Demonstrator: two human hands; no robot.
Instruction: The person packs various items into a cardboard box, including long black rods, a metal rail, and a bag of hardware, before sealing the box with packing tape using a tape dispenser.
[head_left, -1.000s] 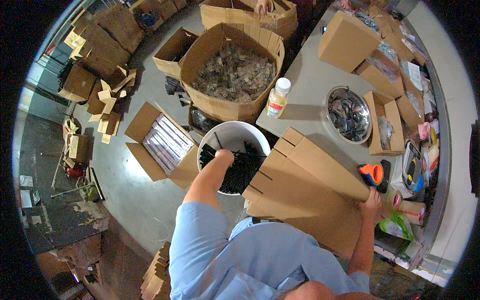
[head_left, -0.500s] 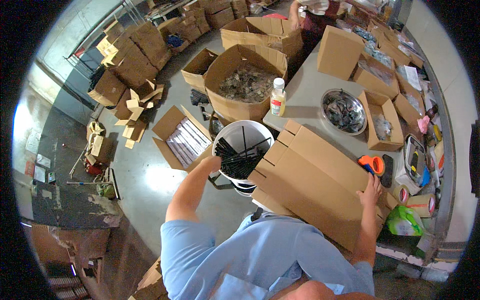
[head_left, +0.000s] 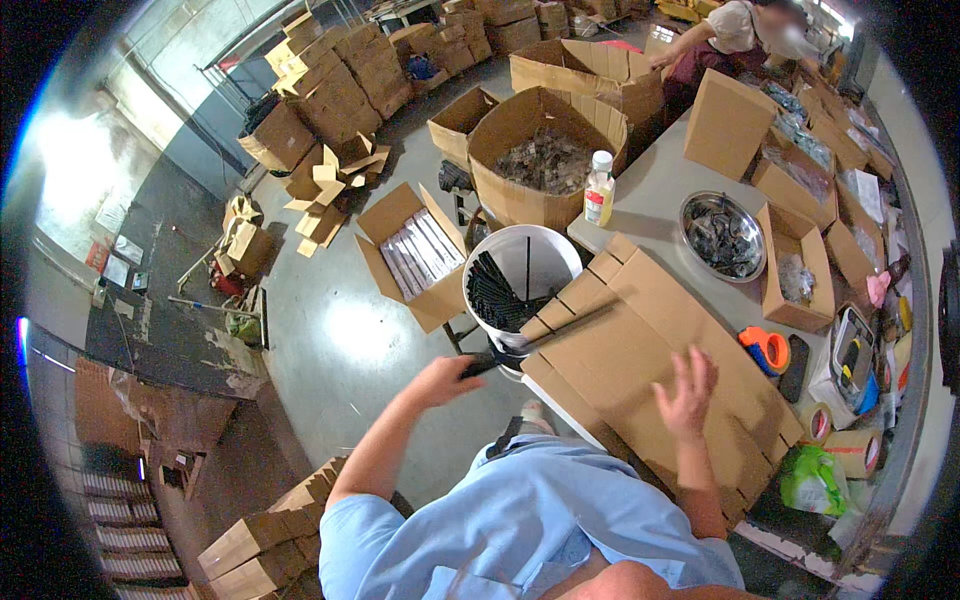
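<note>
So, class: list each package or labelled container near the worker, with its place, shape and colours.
Flat carton: brown, on the table under the right hand.
Bottle: white, yellow label, table edge.
White bucket: round, holds black strips.
Open box: brown, on the floor.

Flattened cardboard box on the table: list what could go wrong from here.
1. The flattened cardboard box overhangs the table edge; only the right hand steadies it, so it may slide off.
2. The long dark rod in the left hand could catch the white bucket rim and tip it.
</note>
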